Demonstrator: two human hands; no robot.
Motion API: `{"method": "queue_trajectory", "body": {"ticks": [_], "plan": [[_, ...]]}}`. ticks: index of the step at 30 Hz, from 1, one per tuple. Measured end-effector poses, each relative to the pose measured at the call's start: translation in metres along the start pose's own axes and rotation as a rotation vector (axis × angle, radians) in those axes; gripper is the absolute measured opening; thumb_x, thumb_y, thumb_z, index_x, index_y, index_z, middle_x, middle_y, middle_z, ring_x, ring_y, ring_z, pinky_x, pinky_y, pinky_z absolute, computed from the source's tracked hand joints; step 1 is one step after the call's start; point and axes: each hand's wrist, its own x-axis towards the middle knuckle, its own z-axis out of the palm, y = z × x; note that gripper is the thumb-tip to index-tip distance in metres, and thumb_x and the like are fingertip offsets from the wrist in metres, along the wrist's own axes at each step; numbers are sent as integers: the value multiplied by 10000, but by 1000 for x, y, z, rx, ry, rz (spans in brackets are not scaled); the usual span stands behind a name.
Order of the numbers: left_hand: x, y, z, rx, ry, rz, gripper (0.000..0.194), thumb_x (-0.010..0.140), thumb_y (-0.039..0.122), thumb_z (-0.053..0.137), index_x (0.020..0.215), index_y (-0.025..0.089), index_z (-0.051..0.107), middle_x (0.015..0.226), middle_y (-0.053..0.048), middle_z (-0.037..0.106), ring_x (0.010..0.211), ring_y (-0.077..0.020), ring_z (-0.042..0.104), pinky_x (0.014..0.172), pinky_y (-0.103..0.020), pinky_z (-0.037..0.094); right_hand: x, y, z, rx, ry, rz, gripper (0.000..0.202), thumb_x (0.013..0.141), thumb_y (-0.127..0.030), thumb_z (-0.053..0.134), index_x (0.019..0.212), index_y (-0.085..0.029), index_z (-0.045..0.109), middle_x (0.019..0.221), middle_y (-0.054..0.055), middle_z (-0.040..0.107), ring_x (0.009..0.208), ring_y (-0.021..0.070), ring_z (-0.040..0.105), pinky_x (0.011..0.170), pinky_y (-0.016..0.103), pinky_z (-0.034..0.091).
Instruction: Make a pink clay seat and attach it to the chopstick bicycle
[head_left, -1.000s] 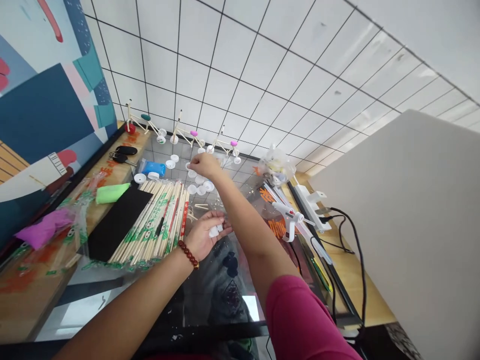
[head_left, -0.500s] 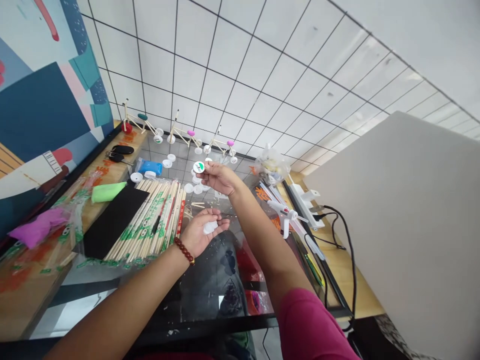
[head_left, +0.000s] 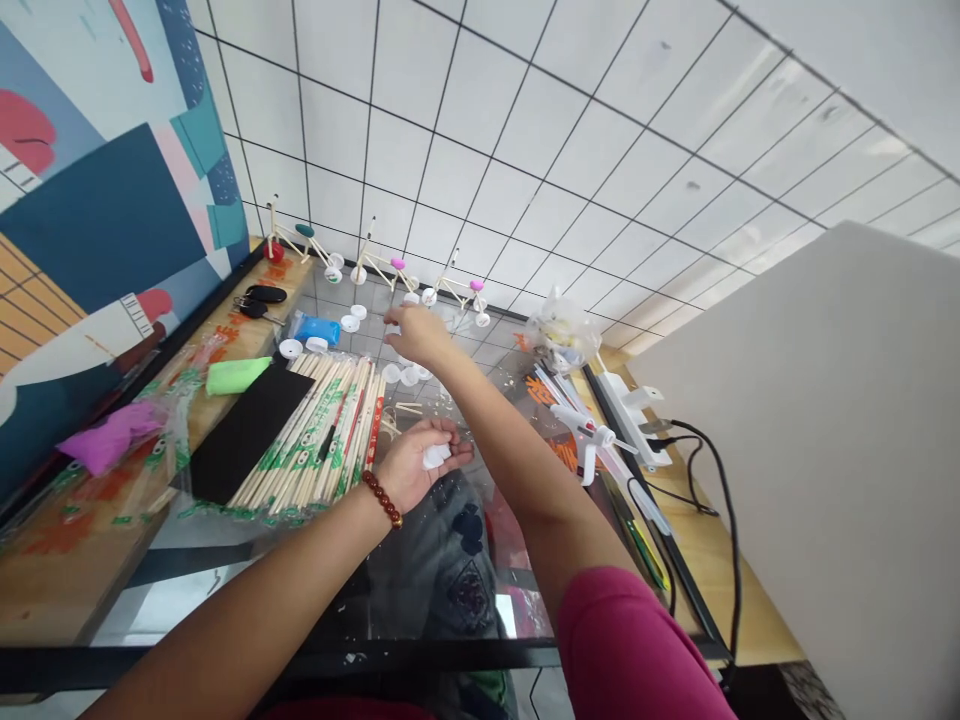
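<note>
My left hand (head_left: pixel 420 465) is palm up with its fingers curled, cupping a white bottle cap (head_left: pixel 435 457); whether more than one lies there I cannot tell. Farther forward, my right hand (head_left: pixel 420 335) reaches over the glass tabletop, fingers bent down. A pale bottle cap (head_left: pixel 394 330) shows under its fingertips, partly hidden. Between my hands lie several loose white caps (head_left: pixel 409 375). Small stick tricycles stand along the back, among them one with a pink seat (head_left: pixel 477 286), another pink-seated one (head_left: pixel 397 264) and one with a green seat (head_left: pixel 304 230).
Wrapped chopsticks (head_left: pixel 322 440) and a black sheet (head_left: pixel 247 430) lie to the left, beside green clay (head_left: pixel 236 376), purple clay (head_left: pixel 112 437) and a blue pack (head_left: pixel 319 331). At right are a glue gun (head_left: pixel 585 440), a power strip (head_left: pixel 634 420), a cutter (head_left: pixel 649 550) and a plastic bag (head_left: pixel 561 332).
My right hand has turned its fingers downward and moved slightly forward, so the green-and-white cap face no longer shows. My left hand stays cupped. The whole view has shifted a little.
</note>
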Motion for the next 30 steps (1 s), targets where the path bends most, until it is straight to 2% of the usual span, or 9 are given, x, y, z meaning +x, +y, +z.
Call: {"method": "queue_trajectory", "body": {"ticks": [5,9,13,16,19,23,26,28,30], "plan": [[2,-4,0,-41,5,15,119,689,54,669,767,142,655,696,-29,681,643,-135,661,677,-266,569,24,-43,13,-12,-46,-229,269,879,-346,653,1100,-203,709,1060,53,728,984,248,635,794,330,430],[2,-4,3,-62,28,23,134,701,124,703,828,155,676,716,-32,698,663,-158,677,658,-277,560,28,-65,28,-98,-52,-325,304,870,-414,661,1074,-195,710,1074,84,714,963,260,636,804,346,421],[3,-4,5,-92,31,22,80,709,168,702,783,159,674,689,-42,699,698,-180,699,686,-291,561,28,-72,33,-148,-24,-374,271,917,-353,588,1127,-219,697,1148,87,673,984,254,627,799,345,410],[4,-4,4,-110,27,22,70,704,169,699,766,167,666,686,-50,709,762,-208,717,723,-315,566,31,-79,30,-175,-46,-521,290,934,-201,521,1158,-262,695,1194,65,638,1023,238,608,775,330,381],[4,-5,3,-122,32,42,99,720,188,709,807,183,664,730,-45,731,850,-228,723,769,-335,566,36,-90,30,-290,-103,-641,317,903,-85,497,1048,-237,735,1218,78,616,1066,249,575,792,345,351],[3,-5,2,-135,34,67,116,733,245,734,799,187,658,780,-55,747,923,-244,716,816,-350,559,44,-98,37,-340,-130,-631,246,906,-94,499,920,-179,729,1226,103,614,1066,264,560,828,369,355],[4,-6,1,-115,26,55,103,723,220,734,783,173,666,761,-61,739,886,-235,717,799,-337,557,51,-91,40,-120,-73,-577,189,893,-116,533,939,-166,710,1216,100,618,1081,251,563,862,359,384],[5,-6,1,-95,17,39,101,707,175,731,786,167,668,740,-54,729,808,-213,715,758,-325,560,51,-80,37,190,-64,-494,156,879,-135,553,954,-154,689,1150,85,637,1058,223,578,873,334,414],[5,-5,1,-80,5,26,103,704,138,719,785,164,662,729,-45,718,711,-180,695,690,-304,560,44,-65,31,557,-147,-392,129,888,-176,545,945,-158,659,1012,46,661,956,185,601,858,313,448]]}}
